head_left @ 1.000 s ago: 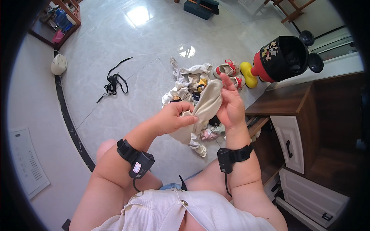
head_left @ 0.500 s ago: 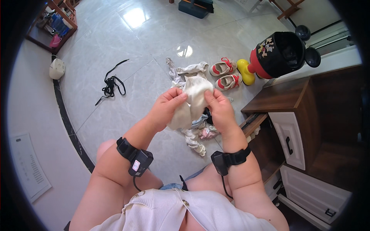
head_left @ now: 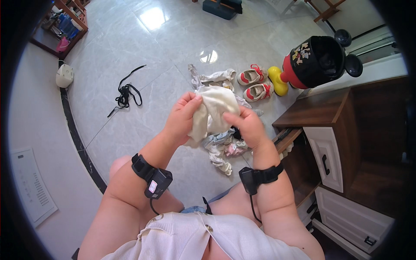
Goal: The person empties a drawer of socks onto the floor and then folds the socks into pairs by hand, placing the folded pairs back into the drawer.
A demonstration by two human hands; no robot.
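A cream-white piece of soft cloth (head_left: 219,104) hangs between my hands, above the floor; its exact kind does not show. My left hand (head_left: 180,118) pinches its left edge between thumb and fingers. At the right side, my right hand (head_left: 252,128) has its thumb on the front of the cloth, with the fingers partly hidden behind it. Beneath lies a pile of small crumpled garments (head_left: 215,152), white with some pale blue and pink, partly covered by the held cloth.
Red-and-white shoes (head_left: 258,92) stand beside the pile, near a black-and-red bin (head_left: 314,63) on yellow feet. A black cord (head_left: 124,97) lies at left. On the right is a brown cabinet (head_left: 310,110) with a pulled-out drawer (head_left: 288,141). A dark dustpan (head_left: 219,9) is at the far side.
The cloth has been spread wider and shifted slightly. My left hand has moved up a little; my right hand has slid down along the cloth's right side.
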